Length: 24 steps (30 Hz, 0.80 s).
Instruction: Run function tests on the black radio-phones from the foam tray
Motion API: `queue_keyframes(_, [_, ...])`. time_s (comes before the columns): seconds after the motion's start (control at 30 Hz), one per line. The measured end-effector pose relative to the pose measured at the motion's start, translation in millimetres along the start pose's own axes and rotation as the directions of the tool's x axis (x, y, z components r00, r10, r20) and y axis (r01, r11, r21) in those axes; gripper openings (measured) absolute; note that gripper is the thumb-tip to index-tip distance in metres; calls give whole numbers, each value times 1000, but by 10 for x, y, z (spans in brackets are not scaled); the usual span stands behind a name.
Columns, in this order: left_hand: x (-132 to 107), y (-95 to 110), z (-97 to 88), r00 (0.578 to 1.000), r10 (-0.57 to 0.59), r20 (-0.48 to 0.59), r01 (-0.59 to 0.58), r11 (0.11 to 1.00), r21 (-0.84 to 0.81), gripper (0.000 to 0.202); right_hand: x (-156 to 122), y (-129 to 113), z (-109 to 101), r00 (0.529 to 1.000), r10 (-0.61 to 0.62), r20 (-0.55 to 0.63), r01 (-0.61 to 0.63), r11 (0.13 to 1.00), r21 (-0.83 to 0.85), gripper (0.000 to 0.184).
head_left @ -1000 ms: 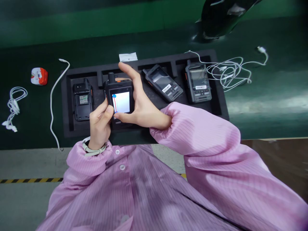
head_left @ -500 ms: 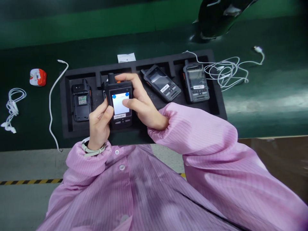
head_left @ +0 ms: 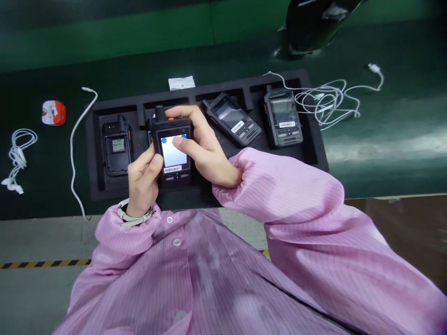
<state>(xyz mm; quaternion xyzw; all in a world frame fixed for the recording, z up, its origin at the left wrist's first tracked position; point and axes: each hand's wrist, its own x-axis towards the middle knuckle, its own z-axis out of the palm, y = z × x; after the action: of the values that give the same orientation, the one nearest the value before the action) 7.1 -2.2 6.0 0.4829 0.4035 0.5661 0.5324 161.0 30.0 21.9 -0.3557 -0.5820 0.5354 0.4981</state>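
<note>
Both my hands hold a black handheld radio (head_left: 173, 173) with a lit white screen, raised over a black foam tray (head_left: 316, 144). My left hand (head_left: 142, 182) grips its left edge, fingers curled. My right hand (head_left: 202, 151) wraps the radio's top and right side, with the thumb lying on the upper right of the screen. Blue dots show at the screen's top corners. In the tray lie a radio with its back open (head_left: 116, 148) at left, a tilted radio (head_left: 232, 119) and an upright radio (head_left: 282, 118) at right.
The tray rests on a dark green surface. A white cable (head_left: 74, 153) runs along its left side, a coiled cable (head_left: 18, 156) and a red and white object (head_left: 53, 113) lie further left. Tangled white cables (head_left: 330, 102) sit at right. A white slip (head_left: 181, 83) lies behind the tray.
My right hand has closed round the radio's top and its thumb has gone from the screen's lower left to its upper right. The red line on the screen is gone.
</note>
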Motion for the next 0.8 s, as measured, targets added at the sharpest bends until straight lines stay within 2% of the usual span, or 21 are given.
queue_keyframes(0.17, [1, 23, 5, 999, -42, -16, 41, 998, -51, 29, 3, 0, -19, 998, -21, 53, 19, 1000, 21, 46])
queue_keyframes(0.43, [-7, 28, 9, 996, -80, -30, 78, 995, -65, 32, -4, 46, -29, 997, -28, 69, 21, 995, 93, 58])
queue_keyframes(0.6, [0, 32, 22, 998, -66, -22, 65, 997, -47, 32, 1, 56, -30, 999, -21, 31, 19, 997, 72, 54])
queue_keyframes(0.8, [-5, 31, 17, 997, -74, -37, 72, 997, -35, 33, 10, 38, -32, 998, -31, 54, 29, 998, 50, 50])
